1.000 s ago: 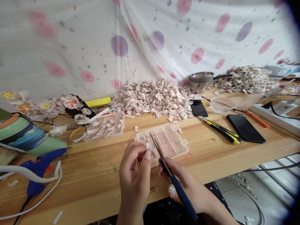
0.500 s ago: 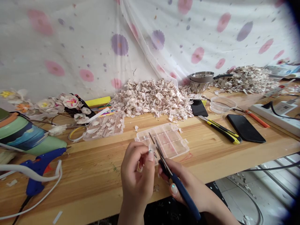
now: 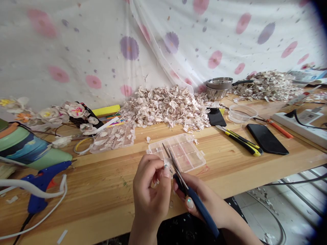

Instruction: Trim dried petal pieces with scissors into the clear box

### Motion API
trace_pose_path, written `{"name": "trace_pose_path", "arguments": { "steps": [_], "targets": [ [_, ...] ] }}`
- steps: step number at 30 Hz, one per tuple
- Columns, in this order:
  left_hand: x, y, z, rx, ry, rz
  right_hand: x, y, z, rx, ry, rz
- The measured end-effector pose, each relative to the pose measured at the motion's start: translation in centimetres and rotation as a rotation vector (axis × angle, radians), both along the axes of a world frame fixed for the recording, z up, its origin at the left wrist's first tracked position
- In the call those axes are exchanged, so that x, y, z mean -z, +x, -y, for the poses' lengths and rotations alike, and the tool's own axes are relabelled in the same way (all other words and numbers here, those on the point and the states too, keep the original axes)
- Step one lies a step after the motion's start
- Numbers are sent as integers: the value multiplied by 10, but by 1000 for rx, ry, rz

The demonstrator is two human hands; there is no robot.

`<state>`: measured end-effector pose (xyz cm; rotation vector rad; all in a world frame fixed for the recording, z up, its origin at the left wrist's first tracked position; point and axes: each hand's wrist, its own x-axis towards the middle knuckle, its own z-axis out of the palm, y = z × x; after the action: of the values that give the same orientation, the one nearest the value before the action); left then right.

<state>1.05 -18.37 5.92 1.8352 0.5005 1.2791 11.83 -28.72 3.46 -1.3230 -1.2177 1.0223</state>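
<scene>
My left hand (image 3: 150, 190) is closed in a pinch on a small whitish petal piece (image 3: 165, 162), held just above the wooden table's (image 3: 102, 190) front edge. My right hand (image 3: 201, 200) grips blue-handled scissors (image 3: 184, 185), whose thin blades point up and left and lie against the petal piece. Right behind both hands lies a clear compartment box (image 3: 182, 154). A big heap of pale petal scraps (image 3: 166, 107) spreads along the back of the table.
A blue glue gun (image 3: 42, 180) with white cord lies at the left, near paper flowers (image 3: 63, 114) and a second clear tray of petals (image 3: 114, 136). To the right are yellow-black cutters (image 3: 240, 139), two black phones (image 3: 267, 139), a clear cup (image 3: 241, 113), a steel pan (image 3: 221, 86) and a power strip (image 3: 301, 126).
My left hand has turned and lowered the petal piece slightly against the scissor blades. My right hand with the scissors shifted a little down and right.
</scene>
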Motion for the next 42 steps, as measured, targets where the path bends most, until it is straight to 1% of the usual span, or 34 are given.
{"name": "trace_pose_path", "arguments": {
  "steps": [5,9,14,19,25,36,42],
  "targets": [
    [0,-2,-2,26,11,3,-4,1,0,7,-10,-45],
    [1,-3,-3,5,34,-6,-6,3,3,0,-55,-79],
    [2,-2,-5,16,63,29,-5,10,7,-60,-99,-96],
    [3,-3,-8,65,43,32,-4,16,11,-70,-131,-66],
    [7,-8,-13,176,12,20,-7,17,16,-52,-148,-89],
    [16,-12,-26,270,65,4,-3,27,19,-156,-194,-152],
    [17,-13,-26,308,28,7,0,31,20,-178,-259,-203]
  ]
}}
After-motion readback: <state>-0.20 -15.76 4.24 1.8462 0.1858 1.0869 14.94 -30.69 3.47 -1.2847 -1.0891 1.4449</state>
